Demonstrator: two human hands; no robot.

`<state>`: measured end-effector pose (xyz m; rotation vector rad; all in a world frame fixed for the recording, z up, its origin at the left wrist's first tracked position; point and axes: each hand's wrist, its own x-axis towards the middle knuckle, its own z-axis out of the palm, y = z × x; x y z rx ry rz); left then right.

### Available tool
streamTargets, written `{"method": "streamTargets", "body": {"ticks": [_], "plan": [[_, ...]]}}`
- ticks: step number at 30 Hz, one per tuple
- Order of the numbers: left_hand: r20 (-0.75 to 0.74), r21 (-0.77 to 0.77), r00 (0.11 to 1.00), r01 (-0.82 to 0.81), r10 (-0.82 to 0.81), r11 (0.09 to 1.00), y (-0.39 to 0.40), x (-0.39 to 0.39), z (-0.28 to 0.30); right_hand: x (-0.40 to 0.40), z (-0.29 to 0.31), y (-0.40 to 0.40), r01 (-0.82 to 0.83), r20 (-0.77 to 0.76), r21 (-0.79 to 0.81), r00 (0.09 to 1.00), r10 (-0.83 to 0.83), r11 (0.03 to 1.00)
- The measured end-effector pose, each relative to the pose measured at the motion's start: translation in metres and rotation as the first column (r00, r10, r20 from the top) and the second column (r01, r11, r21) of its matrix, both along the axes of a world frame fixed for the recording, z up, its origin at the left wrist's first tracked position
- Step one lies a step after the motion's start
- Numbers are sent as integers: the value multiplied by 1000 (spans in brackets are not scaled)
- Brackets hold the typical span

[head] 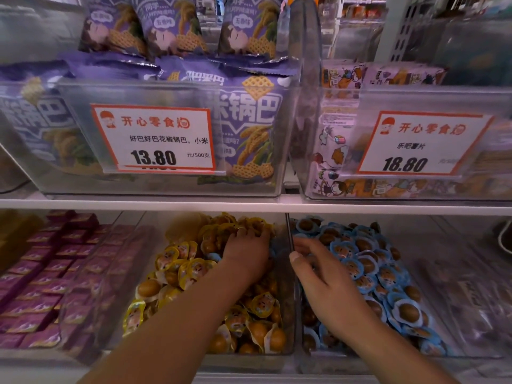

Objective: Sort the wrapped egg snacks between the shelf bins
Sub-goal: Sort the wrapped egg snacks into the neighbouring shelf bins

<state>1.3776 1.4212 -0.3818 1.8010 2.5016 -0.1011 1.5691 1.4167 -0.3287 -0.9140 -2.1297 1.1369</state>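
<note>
A clear bin [266,358] on the lower shelf holds several yellow-wrapped egg snacks [177,261]. The clear bin [327,364] to its right holds several blue-wrapped egg snacks [368,261]. A blue wrapper [214,256] shows among the yellow ones, just left of my left hand. My left hand [246,250] reaches deep into the yellow bin, its fingers curled down into the pile around wrapped snacks. My right hand [327,281] lies on the blue pile close to the divider [290,239], fingers relaxed and thumb spread, with nothing clearly held.
Left of the yellow bin are purple boxed snacks [47,261]. The shelf edge [249,204] runs just above my hands. On it stand bins of purple snack bags [249,128] and cartoon-printed packs [335,151], each with a price card.
</note>
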Motion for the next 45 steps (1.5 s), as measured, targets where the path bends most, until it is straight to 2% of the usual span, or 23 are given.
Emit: {"method": "streamTargets", "body": {"ticks": [6,10,13,16,19,20,21,22,23,24,25,26,27,30,32,33,34,35,37,38,42,44,45], "plan": [[109,13,994,-8,6,1000,-1,-10,-4,-1,-2,0,5,0,1,1000,-5,1000],[66,-55,997,50,-47,997,6,-4,2,-1,-3,1,2,-7,-10,1000,-2,1000],[70,5,993,99,-99,995,3,-4,6,-1,-4,2,-2,-11,-12,1000,2,1000],[351,147,934,7,-59,989,-14,-16,21,-1,-6,5,-18,-3,5,1000,18,1000],[695,312,715,-208,-74,927,-36,-22,48,-1,-8,5,-11,5,43,1000,11,999],[797,339,599,-331,-82,881,-47,-20,57,-1,-7,5,4,12,76,1000,-5,997],[906,299,411,-466,-95,833,-59,-16,65,-1,-4,4,30,14,131,999,-32,991],[982,184,139,-563,-127,806,-73,-12,71,0,0,2,69,-3,200,998,-70,977],[977,50,-140,-574,-158,818,-87,-7,77,0,5,-1,116,-53,260,993,-106,959],[917,-54,-364,-522,-165,851,-102,-1,81,0,12,-6,154,-120,297,985,-123,942],[851,-117,-504,-458,-149,881,-117,5,85,0,18,-15,171,-184,313,976,-117,934],[811,-149,-572,-410,-126,900,-128,11,86,-2,25,-25,166,-228,313,969,-96,935],[797,-160,-593,-386,-111,909,-137,16,87,-4,31,-37,137,-258,271,964,-65,953],[817,-181,-567,-428,-107,885,-150,31,86,-23,44,-73,-39,-332,-134,943,-8,990],[836,-181,-524,-541,-162,821,-154,37,85,-41,44,-90,-66,-303,-452,949,-84,889],[850,-162,-484,-616,-208,771,-156,38,85,-50,40,-94,-64,-268,-618,954,-133,784],[882,-115,-400,-694,-249,711,-158,39,82,-58,38,-99,-92,-256,-768,951,-171,634],[934,-32,-255,-759,-252,650,-160,39,78,-65,38,-104,-134,-257,-872,944,-207,471],[965,252,155,-775,-213,579,-163,38,72,-74,36,-107,-240,-314,-937,898,-307,254],[924,381,305,-726,-229,573,-163,37,67,-77,35,-106,-280,-340,-937,867,-364,208],[777,563,587,-485,-228,670,-164,28,59,-86,35,-100,-330,-366,-930,808,-461,160],[561,673,811,-327,-169,664,-165,19,58,-90,36,-97,-371,-405,-914,802,-440,165],[439,728,883,-240,-167,642,-166,16,60,-92,37,-97,-395,-438,-899,796,-419,190]]}}
